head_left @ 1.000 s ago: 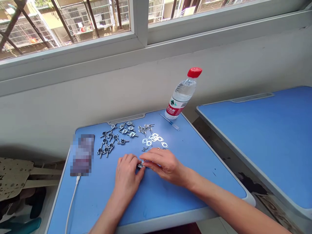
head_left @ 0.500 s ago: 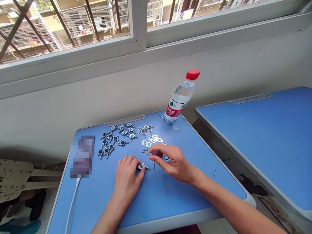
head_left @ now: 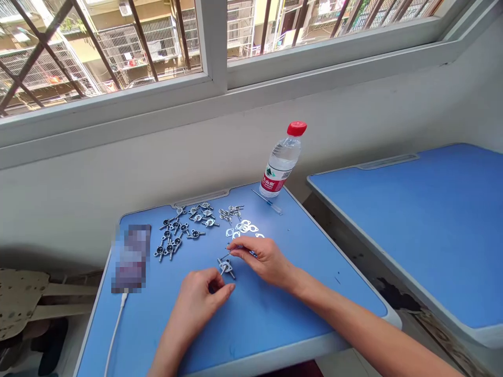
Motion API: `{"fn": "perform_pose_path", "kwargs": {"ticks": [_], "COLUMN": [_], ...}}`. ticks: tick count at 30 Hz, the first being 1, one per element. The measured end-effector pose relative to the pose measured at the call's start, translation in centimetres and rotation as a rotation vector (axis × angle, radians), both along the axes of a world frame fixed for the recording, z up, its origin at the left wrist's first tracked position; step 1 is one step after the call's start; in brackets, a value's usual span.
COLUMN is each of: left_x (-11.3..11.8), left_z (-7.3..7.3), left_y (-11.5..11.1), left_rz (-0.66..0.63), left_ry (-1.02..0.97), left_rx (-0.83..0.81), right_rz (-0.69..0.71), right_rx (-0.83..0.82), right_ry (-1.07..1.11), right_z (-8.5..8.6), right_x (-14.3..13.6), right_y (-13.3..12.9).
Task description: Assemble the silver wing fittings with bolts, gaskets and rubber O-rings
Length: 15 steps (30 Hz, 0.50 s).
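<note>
A small metal valve-like part [head_left: 226, 267] with a flat plate, side pipes and a thin stem lies on the blue table [head_left: 271, 319] between my hands. My left hand [head_left: 202, 293] is just to its near left, thumb and forefinger apart; whether a fingertip touches the stem, I cannot tell. My right hand [head_left: 261, 256] is pinched around a small screwdriver, its thin shaft [head_left: 225, 256] pointing left above the part. Its handle is hidden behind the fingers. Flat metal gaskets [head_left: 245, 226] lie just beyond the right hand, which partly covers them.
Several similar metal parts [head_left: 168, 235] are grouped at the back left. Small stemmed pieces [head_left: 231, 212] sit farther back. A water bottle [head_left: 281, 165] stands behind a pen [head_left: 267, 202]. A blurred phone-like object [head_left: 131, 259] with a white cable [head_left: 117, 324] lies left.
My left hand has let go of the metal part and drawn back. The part has turned. My right hand has tilted the screwdriver from pointing down to pointing left. The view has shifted slightly.
</note>
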State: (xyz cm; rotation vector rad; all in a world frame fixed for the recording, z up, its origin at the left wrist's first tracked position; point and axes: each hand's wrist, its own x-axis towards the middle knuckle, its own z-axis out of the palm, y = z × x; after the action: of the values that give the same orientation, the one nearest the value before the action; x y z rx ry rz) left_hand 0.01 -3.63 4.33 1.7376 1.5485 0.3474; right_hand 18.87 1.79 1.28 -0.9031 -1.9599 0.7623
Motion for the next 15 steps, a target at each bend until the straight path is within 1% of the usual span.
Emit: {"fn": "perform_pose_path", "kwargs": {"ticks": [2, 4, 5, 6, 7, 8, 10, 12, 13, 15], "left_x": [-0.2, -0.5, -0.8, -1.1, -1.4, -1.7, -2.3, -2.7, -2.8, -2.8], "left_z": [0.3, 0.4, 0.3, 0.2, 0.0, -0.1, -0.6, -1.0, -1.2, -1.4], "left_y": [0.0, 0.1, 0.2, 0.3, 0.4, 0.6, 0.8, 1.1, 1.2, 1.4], "left_rz": [-0.034, -0.045, -0.030, 0.013, 0.080, 0.172, 0.253, 0.299, 0.315, 0.316], "left_ry": [-0.020, -0.047, -0.070, -0.101, -0.127, -0.153, -0.204, -0.223, -0.225, -0.222], "left_rx": [-0.077, -0.115, -0.116, -0.086, -0.018, 0.075, 0.182, 0.248, 0.261, 0.264], "right_rz": [-0.047, -0.085, -0.074, -0.036, 0.047, 0.135, 0.320, 0.488, 0.541, 0.577], "right_rx": [-0.043, -0.151, -0.223, -0.304, -0.378, -0.409, -0.506, -0.621, -0.673, -0.722], "right_ry": [0.068, 0.218, 0.324, 0.438, 0.552, 0.653, 0.777, 0.785, 0.758, 0.745], "right_z": [0.0, 0.5, 0.9, 1.4, 2.0, 2.6, 3.7, 4.5, 4.8, 5.1], "right_x": [0.0, 0.1, 0.2, 0.3, 0.4, 0.4, 0.5, 0.6, 0.7, 0.9], "right_y": [0.2, 0.3, 0.3, 0.1, -0.3, -0.7, -1.9, -3.2, -3.7, -4.5]}}
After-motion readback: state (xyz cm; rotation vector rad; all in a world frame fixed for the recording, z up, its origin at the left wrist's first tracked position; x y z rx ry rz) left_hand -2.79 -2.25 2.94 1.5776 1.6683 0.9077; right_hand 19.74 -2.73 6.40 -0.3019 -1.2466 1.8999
